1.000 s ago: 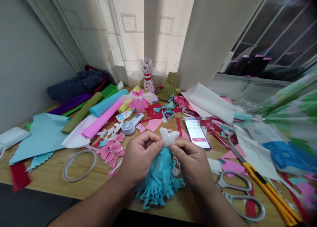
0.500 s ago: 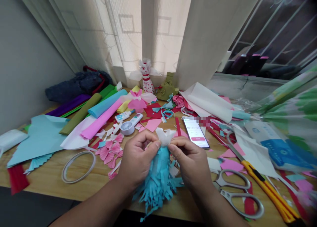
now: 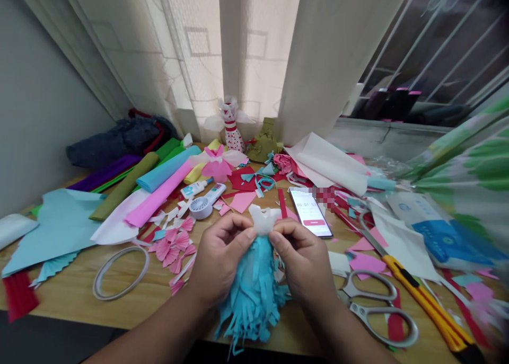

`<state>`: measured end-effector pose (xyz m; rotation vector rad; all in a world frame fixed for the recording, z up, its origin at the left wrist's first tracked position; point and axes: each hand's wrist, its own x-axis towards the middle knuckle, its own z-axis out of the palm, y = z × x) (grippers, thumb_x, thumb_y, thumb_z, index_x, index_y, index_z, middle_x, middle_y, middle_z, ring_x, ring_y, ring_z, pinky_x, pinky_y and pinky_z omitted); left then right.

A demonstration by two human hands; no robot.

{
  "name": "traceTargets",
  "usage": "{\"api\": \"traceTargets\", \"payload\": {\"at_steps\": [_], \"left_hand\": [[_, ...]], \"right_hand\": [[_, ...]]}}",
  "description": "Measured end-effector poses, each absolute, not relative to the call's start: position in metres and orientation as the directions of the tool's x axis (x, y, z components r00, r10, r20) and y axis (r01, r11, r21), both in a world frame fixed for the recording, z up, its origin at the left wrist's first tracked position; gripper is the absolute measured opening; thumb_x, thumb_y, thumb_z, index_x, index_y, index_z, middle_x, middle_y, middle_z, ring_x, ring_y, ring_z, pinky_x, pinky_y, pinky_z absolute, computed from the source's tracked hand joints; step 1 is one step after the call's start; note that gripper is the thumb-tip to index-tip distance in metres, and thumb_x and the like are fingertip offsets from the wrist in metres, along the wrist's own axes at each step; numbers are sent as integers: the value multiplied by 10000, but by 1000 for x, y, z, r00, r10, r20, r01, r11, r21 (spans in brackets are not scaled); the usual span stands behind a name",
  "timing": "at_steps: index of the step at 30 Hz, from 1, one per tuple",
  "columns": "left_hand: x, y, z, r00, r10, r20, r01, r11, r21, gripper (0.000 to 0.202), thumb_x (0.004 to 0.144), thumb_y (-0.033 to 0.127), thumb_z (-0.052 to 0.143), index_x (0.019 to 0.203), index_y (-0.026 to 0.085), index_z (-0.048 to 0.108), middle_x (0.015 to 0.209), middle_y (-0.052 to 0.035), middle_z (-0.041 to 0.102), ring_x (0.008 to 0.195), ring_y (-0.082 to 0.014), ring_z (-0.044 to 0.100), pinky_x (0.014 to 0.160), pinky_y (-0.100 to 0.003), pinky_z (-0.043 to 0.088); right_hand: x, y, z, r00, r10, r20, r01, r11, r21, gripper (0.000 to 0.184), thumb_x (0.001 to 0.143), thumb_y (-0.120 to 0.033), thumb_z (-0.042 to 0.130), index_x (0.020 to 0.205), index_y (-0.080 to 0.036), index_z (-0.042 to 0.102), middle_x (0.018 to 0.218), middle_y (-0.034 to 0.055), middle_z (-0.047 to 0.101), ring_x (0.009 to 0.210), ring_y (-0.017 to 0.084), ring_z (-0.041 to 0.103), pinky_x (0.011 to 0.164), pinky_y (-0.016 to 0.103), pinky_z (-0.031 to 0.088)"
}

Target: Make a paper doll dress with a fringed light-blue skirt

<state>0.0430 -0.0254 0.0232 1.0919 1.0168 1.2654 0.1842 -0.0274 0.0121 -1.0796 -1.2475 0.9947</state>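
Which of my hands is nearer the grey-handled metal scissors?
Right. Your right hand is just left of the grey-handled metal scissors; your left hand is farther left, across the blue fringed paper piece.

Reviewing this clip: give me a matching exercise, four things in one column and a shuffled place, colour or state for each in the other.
Things
1. blue-fringed paper figure
2. tape roll
3. phone
4. box cutter

Place, colour or state
A. screen lit
B. yellow and black, right of the scissors
C. held between the left hand and the right hand
D. on the table, left of both hands

Pairs: 1-C, 2-D, 3-A, 4-B
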Motion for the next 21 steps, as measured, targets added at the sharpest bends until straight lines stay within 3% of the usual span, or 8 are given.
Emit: {"api": "traceTargets", "payload": {"at_steps": [5,14,18,21], "left_hand": [[43,-24,23,76,997,-13,-264,33,964,188,715,305,703,813,183,597,693,24,552,586,-87,478,539,-186,396],[52,-17,20,-27,997,-72,-274,62,960,191,656,242,749,699,158,584,613,45,537,538,-63,468,494,-150,382],[54,-19,19,-44,997,-61,-296,45,954,186,686,233,727,697,163,555,605,54,529,536,-59,463,499,-147,379],[55,-20,18,-32,997,-76,-303,63,951,182,692,237,726,704,164,560,617,48,545,545,-64,479,507,-156,388]], "right_hand": [[185,-28,14,58,968,243,16,243,-970,139,797,-272,612,689,-186,592,686,-5,555,638,134,510,579,244,412],[186,-26,11,53,967,249,42,247,-968,151,791,-276,617,675,-184,587,671,-6,550,624,132,511,571,247,414],[182,-25,8,91,985,146,-94,154,-984,117,750,-300,661,759,-187,631,694,-1,598,622,133,544,570,245,449],[179,-24,7,122,987,109,-225,134,-965,214,703,-302,702,882,-201,641,769,12,649,686,156,601,615,264,493]]}}
